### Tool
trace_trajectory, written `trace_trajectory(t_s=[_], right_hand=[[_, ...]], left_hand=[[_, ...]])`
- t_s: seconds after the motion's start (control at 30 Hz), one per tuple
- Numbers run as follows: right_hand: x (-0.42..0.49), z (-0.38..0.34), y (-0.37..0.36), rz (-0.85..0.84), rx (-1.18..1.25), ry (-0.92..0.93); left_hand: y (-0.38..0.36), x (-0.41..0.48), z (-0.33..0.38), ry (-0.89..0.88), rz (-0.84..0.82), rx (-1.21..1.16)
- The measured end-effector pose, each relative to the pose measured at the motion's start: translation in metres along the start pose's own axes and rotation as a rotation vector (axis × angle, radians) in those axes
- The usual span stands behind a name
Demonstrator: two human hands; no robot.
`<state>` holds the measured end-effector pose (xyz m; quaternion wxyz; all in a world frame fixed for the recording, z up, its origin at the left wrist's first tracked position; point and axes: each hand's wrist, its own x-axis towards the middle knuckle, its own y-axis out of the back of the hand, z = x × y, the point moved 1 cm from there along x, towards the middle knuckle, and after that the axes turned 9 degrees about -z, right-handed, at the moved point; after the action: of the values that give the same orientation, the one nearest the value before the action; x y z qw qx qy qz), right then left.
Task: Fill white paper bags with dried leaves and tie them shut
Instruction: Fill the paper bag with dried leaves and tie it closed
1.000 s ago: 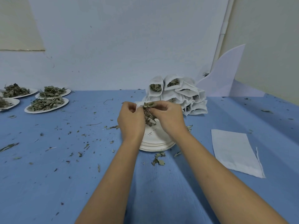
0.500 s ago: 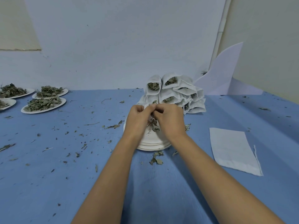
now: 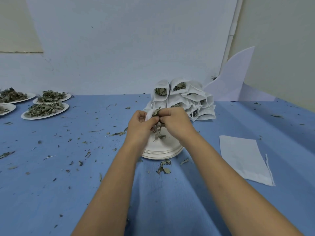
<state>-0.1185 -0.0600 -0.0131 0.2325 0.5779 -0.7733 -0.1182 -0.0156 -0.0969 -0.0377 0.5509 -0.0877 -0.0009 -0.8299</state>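
Observation:
My left hand [image 3: 142,127] and my right hand [image 3: 175,123] meet above a stack of white paper plates [image 3: 162,151] at the table's middle. Both pinch a clump of dried leaves [image 3: 157,128] that hangs down between the fingers toward the plate. A white edge [image 3: 148,114] shows behind my left fingers; I cannot tell whether it is a bag or a plate rim. Right behind the hands lies a pile of filled white paper bags [image 3: 187,99], leaves showing in their open mouths. An empty flat white bag [image 3: 243,157] with a loose string lies at the right.
Several white plates heaped with dried leaves [image 3: 45,109] stand at the far left. Leaf crumbs are scattered over the blue tablecloth [image 3: 51,176], with a small cluster [image 3: 163,168] in front of the plate stack. A curved white sheet [image 3: 233,77] leans against the wall at the back right.
My hands have drawn close together over the plate stack and the clump of leaves between them now hangs lower. The view has shifted slightly.

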Motion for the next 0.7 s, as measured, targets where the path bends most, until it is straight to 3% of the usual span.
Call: trace_trajectory(t_s=[0.2,0.47,0.7], right_hand=[[-0.0048,0.0028,0.0002,0.158,0.095,-0.034],[-0.006,0.0055,-0.0017,0.157,0.294,-0.088],[-0.0066,0.0016,-0.0043,0.163,0.279,-0.028]], left_hand=[[-0.0016,0.0003,-0.0003,-0.078,0.075,0.154],[0.0017,0.0022,0.0004,-0.17,0.088,0.305],[-0.0012,-0.0033,0.0007,-0.213,0.153,0.251]])
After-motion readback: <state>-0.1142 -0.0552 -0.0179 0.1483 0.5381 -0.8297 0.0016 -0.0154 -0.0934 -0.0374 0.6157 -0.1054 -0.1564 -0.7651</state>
